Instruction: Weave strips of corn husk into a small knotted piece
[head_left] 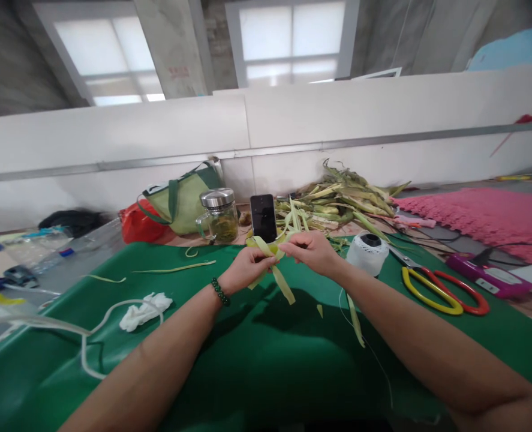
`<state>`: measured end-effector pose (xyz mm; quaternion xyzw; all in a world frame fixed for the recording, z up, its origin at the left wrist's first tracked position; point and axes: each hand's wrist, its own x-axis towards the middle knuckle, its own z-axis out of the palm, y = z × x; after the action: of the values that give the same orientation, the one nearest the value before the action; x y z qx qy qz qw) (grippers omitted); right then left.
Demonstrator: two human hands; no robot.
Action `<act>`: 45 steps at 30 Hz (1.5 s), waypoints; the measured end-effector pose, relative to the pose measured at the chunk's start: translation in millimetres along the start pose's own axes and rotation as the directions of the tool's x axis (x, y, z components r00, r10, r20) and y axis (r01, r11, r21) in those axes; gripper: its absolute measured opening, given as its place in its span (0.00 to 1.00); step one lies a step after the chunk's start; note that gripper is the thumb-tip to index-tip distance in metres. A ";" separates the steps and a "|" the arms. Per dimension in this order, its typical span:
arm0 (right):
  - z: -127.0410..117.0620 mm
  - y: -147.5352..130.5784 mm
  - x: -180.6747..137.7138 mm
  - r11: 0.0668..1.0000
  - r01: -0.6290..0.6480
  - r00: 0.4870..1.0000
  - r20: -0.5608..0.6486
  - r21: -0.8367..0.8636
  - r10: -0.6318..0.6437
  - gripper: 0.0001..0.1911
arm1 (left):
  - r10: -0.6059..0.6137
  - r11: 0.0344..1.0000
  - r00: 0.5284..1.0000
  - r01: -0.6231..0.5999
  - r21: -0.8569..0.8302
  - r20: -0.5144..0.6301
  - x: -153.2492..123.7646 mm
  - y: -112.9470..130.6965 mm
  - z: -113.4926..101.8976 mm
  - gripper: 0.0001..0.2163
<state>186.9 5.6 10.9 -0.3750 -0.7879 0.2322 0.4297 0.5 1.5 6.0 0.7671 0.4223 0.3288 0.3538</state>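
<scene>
Above the middle of the green mat [266, 372], both hands meet at a bundle of pale green leaf strips [283, 285]. My left hand [246, 269], with a beaded bracelet [219, 291] at the wrist, pinches the strips between thumb and fingers. One strip loops over it and another hangs down below. My right hand [308, 251] is closed on the strips just to the right, its fingertips close to the left thumb. More strip ends fan upward behind the right hand. A black phone [263, 217] stands upright right behind the hands.
Right of the hands are a white thread spool [367, 254] and large scissors [441, 290] with red and yellow handles. A lidded glass jar [219, 216], a green bag [182, 204] and a heap of leaves [346, 195] line the back. Crumpled tissue [145, 312] and white cord [84, 354] lie left.
</scene>
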 end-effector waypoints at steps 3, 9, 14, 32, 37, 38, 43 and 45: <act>2.1 -0.7 0.4 1.000 -0.014 1.000 -0.009 -0.007 0.014 0.16 | 0.054 0.998 0.999 -0.054 0.044 0.005 -1.6 1.3 5.1 0.14; 13.1 7.8 2.6 0.962 -0.167 0.973 0.195 0.215 0.126 0.12 | -0.142 0.977 0.964 0.174 -0.127 0.223 -5.7 4.3 19.0 0.13; 11.4 6.6 2.5 0.952 -0.177 0.974 0.183 0.252 0.132 0.12 | -0.244 0.843 0.909 0.371 -0.390 0.337 -4.8 2.8 20.4 0.12; -20.5 14.0 5.4 0.941 -0.291 0.866 0.465 0.170 0.184 0.14 | -0.098 0.979 0.966 0.137 -0.151 0.237 -5.6 4.0 0.6 0.17; -21.2 12.3 6.5 0.936 -0.295 0.895 0.398 0.191 0.201 0.12 | -0.068 0.984 0.978 0.098 -0.147 0.197 -5.3 0.7 4.4 0.15; -21.6 11.0 6.3 0.940 -0.284 0.899 0.393 0.191 0.192 0.12 | -0.066 0.983 0.979 0.097 -0.155 0.195 -5.2 0.4 5.5 0.15; -27.8 6.8 6.1 0.979 -0.167 0.917 0.383 0.118 0.110 0.13 | -0.091 0.964 0.978 0.134 -0.229 0.189 -4.3 1.8 6.9 0.14; -30.2 7.2 6.4 0.984 -0.144 0.920 0.381 0.102 0.095 0.14 | -0.109 0.957 0.976 0.154 -0.244 0.189 -4.4 3.6 6.0 0.14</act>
<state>213.2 16.4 25.0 -0.3430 -0.8145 0.3752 0.2797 4.9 -5.3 4.8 0.7104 0.3938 0.2885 0.5069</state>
